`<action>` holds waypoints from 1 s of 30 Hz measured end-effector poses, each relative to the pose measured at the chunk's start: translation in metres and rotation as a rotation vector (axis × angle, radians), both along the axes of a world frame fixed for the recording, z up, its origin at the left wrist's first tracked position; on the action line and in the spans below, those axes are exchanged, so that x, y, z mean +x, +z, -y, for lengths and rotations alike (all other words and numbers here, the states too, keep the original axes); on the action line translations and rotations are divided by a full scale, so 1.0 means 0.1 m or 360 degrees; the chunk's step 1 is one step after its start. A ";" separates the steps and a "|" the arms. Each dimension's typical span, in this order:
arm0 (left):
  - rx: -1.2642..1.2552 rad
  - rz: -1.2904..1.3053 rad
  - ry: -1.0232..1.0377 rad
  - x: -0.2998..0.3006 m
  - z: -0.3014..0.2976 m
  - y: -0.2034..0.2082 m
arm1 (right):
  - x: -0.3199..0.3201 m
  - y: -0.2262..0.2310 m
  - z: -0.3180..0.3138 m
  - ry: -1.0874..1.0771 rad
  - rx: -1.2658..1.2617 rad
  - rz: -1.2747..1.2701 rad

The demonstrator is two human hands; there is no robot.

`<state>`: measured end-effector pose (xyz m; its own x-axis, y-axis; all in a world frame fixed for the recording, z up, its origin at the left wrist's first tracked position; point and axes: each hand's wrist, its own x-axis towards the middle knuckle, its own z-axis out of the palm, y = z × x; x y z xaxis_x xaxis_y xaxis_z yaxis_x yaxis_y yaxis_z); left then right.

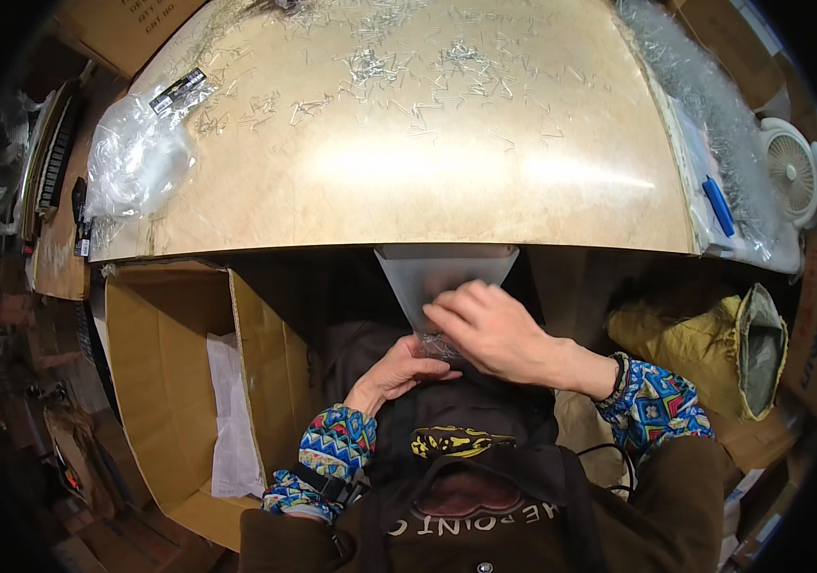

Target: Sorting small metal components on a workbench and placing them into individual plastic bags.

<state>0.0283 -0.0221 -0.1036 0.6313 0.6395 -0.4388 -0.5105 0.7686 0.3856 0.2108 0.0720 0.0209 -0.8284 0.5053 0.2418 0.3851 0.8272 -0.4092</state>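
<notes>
Over my lap, just in front of the table edge, my left hand (404,371) is closed around a small crinkled clear plastic bag (437,346). Thin shiny bits show in it, too small to name. My right hand (496,332) is curled over the bag from the right, slightly blurred. Its fingertips point down and whatever they pinch is hidden. Behind both hands, a greyish translucent tray (407,277) slopes from under the table edge toward me.
Many thin bent wire pieces (370,67) lie scattered across the pale table (313,205). Clear plastic bags (141,158) rest at its left edge. An open cardboard box (165,382) stands left of me. To the right are a blue pen (718,205), a white fan (792,172) and a yellow sack (690,334).
</notes>
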 end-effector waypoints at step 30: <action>0.1544 -0.1048 0.0293 -0.04 -0.68 1.35 | 0.97 0.20 -0.98 -0.0922 0.0473 -0.0102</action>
<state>0.0242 0.0460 0.0312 0.3293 0.9414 0.0732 -0.0681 -0.0537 0.9962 0.3075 0.1702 0.0406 -0.4215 0.7695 0.4797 0.7848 0.5746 -0.2321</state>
